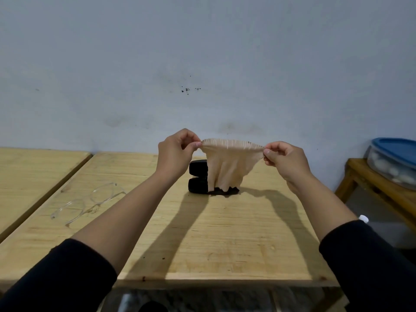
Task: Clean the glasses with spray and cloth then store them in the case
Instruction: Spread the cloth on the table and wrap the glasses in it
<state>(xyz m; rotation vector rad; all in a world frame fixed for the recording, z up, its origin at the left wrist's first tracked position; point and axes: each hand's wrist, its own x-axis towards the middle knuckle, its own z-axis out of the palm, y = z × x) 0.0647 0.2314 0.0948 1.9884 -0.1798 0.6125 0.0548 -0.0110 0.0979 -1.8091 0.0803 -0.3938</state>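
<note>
A beige cloth (227, 164) hangs stretched between my two hands above the middle of the wooden table (225, 239). My left hand (175, 152) pinches its left top corner and my right hand (284, 161) pinches the right one. Behind the cloth an open black case (198, 176) sits on the table, partly hidden by the fabric. Clear-framed glasses (87, 202) lie flat at the table's left side, apart from both hands. No spray bottle shows.
A second wooden table (33, 174) adjoins on the left with a gap between. At the right, a lower wooden stand (382, 190) carries a clear container with a blue lid (396, 158). A pale wall stands close behind.
</note>
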